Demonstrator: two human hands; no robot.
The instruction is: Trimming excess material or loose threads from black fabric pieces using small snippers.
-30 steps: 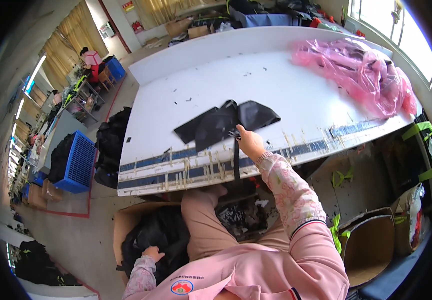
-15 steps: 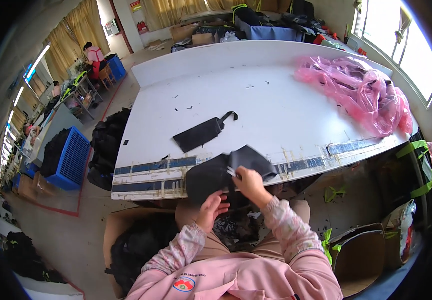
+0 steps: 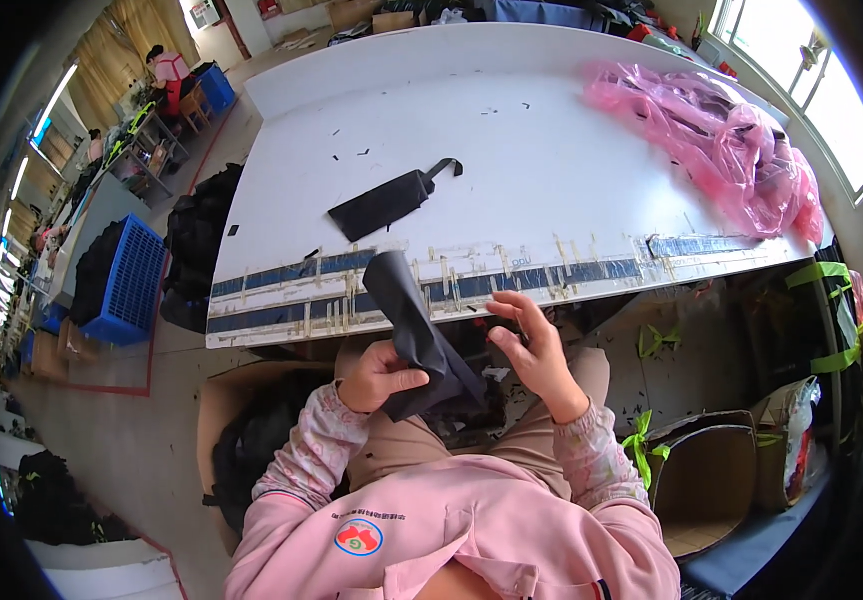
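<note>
My left hand [image 3: 380, 377] is closed on a folded piece of black fabric [image 3: 414, 325], thumb on top. The piece stands up in front of my lap, its upper end overlapping the table's near edge. To its right, my right hand [image 3: 537, 355] is raised with thumb and fingers apart, not touching the fabric. I make out nothing held between its fingers. A flat black fabric piece with a narrow looped strap [image 3: 382, 204] lies on the white table [image 3: 512, 180] beyond my hands.
Crumpled pink plastic [image 3: 722, 140] covers the table's right part. Worn tape strips [image 3: 472, 284] run along its near edge. A cardboard box of black material [image 3: 214, 430] stands left of my legs, another box [image 3: 707, 490] at right. A blue crate [image 3: 132, 280] stands farther left.
The fabric has come off the table edge toward my lap, now folded upright in my left hand. My right hand has let go and moved right. The view has tilted down.
</note>
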